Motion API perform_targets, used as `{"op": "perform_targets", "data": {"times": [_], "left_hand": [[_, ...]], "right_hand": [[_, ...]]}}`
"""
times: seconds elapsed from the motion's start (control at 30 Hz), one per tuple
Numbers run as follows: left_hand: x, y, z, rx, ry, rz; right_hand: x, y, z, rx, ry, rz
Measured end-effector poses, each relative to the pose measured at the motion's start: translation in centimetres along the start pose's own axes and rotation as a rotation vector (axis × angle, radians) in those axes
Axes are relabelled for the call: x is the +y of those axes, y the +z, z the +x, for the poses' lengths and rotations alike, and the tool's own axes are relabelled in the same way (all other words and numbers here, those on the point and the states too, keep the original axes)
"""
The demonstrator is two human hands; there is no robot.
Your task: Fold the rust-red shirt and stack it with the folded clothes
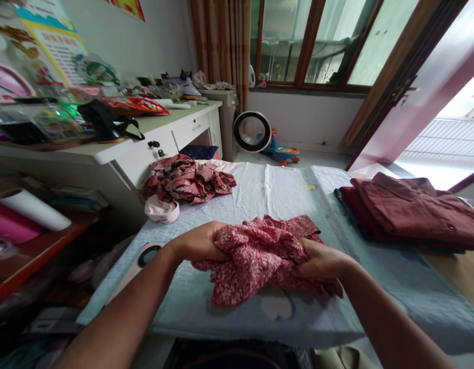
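I have a red floral garment [260,253] bunched between my two hands, low over the pale blue quilted surface [268,189] I am working at. My left hand [200,243] has its fingers curled shut into the cloth at one side, and my right hand [321,260] is closed on the other side, so the garment sags in a crumpled heap between them, its lower edge touching the quilt.

What could go wrong, as I judge it: the cloth is gathered in loose folds rather than held by a seam or corner, so a fold could slip out of either grip and the piece would drop in a tangle. It is also close to the near edge of the surface (there is only floor below), and a trailing end could slide off.

Counting: one garment in my hands; one crumpled patterned dark red garment [186,178] at the far left of the quilt, with one pale pink piece [161,210] just beside it; one folded stack of maroon clothes [410,210] at the right, in which I cannot tell how many pieces lie. A white desk [125,154] stands to the left, crowded with things, and a round fan [252,131] sits on the floor beyond.
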State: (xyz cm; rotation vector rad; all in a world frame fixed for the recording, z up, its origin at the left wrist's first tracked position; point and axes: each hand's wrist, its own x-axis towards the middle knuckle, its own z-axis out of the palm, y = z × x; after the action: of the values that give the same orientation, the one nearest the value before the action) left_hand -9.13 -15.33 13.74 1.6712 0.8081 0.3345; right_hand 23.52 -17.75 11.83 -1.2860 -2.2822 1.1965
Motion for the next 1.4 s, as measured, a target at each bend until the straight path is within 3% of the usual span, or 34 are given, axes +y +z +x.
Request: {"op": "perform_targets", "data": {"times": [0.1,0.23,0.3,0.37,0.57,0.73,0.87,1.0,1.2,1.4], "left_hand": [[-1.3,-0.5,1.7,0.204,0.039,0.272],[-3.4,0.1,3.0,0.492,0.156,0.667],[-4.3,0.5,2.8,0.569,0.146,0.761],[-5.0,0.8,2.1,0.560,0.111,0.805],[-6.9,0.8,0.6,0.311,0.066,0.765],[-7.9,1.7,2.4,0.440,0.031,0.799],[-7.1,2.6,3.9,0.454,-0.015,0.835],[-5.2,2.3,4.3,0.506,0.001,0.889],[-2.1,-0.6,6.3,0.612,0.033,0.980],[-0.7,-4.3,12.4,0.767,0.046,1.040]], "right_hand": [[0.3,0.4,1.7,0.039,0.064,-0.186],[1.1,1.7,2.4,0.354,-0.048,-0.424],[1.9,2.3,1.9,0.458,-0.042,-0.521],[2.7,2.7,1.0,0.447,-0.037,-0.561],[4.1,3.1,-1.0,0.308,-0.039,-0.425],[3.7,4.4,0.4,0.361,-0.046,-0.414],[3.2,5.0,1.8,0.371,-0.035,-0.506],[2.7,4.0,2.6,0.522,-0.050,-0.607],[2.5,1.5,4.0,0.702,0.011,-0.642],[3.8,-2.2,7.5,0.849,0.067,-0.637]]}}
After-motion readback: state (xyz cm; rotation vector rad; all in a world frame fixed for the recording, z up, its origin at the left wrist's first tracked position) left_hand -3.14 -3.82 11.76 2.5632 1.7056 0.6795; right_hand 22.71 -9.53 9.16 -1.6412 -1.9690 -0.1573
